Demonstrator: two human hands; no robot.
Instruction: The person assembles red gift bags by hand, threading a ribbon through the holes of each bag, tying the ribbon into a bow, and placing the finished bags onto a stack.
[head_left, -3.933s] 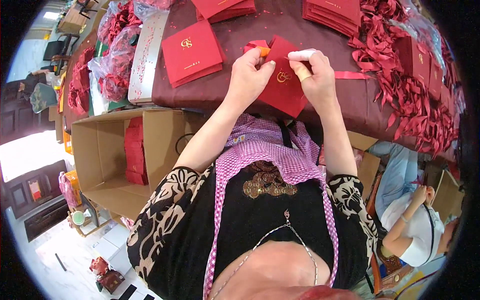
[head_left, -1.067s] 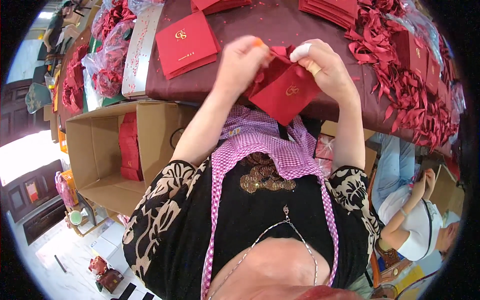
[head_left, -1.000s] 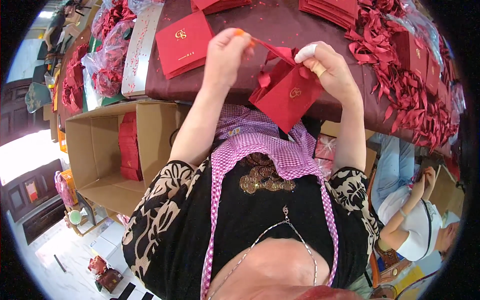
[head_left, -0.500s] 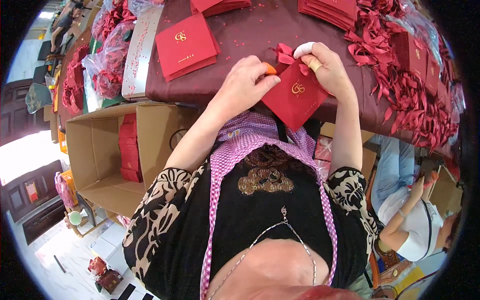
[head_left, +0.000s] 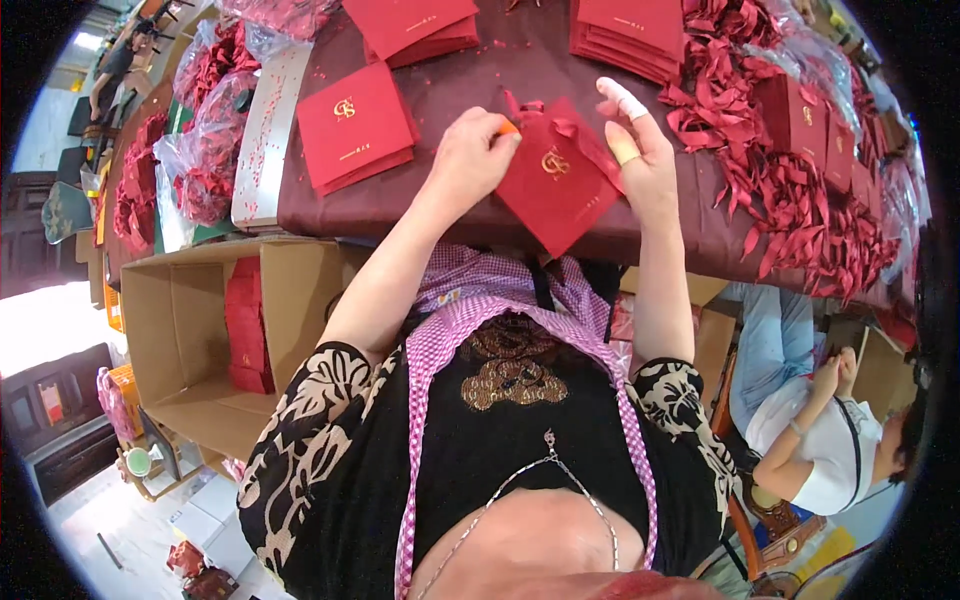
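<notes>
A red gift pouch [head_left: 560, 185] with a gold emblem lies cornerwise at the table's near edge, between my hands. A red ribbon [head_left: 565, 128] is at its upper part. My left hand [head_left: 470, 158] is closed beside the pouch's upper left edge. Something orange shows at its fingertips; whether it is a finger cover or a held thing is unclear, and the inside of the grip is hidden. My right hand [head_left: 645, 155] is off to the pouch's right with fingers apart, holding nothing. It has a white wrap on one finger and a yellowish cover on the thumb.
Stacks of flat red pouches lie left [head_left: 355, 130], far left and far right [head_left: 628, 40]. Loose red ribbons [head_left: 740, 130] heap up at the right. An open cardboard box [head_left: 185, 340] with red pouches stands below left. Another person [head_left: 815, 440] sits at lower right.
My right hand has let go of the ribbon and pouch and opened. My left hand has shifted left, and the pouch has settled flatter, its front now more exposed.
</notes>
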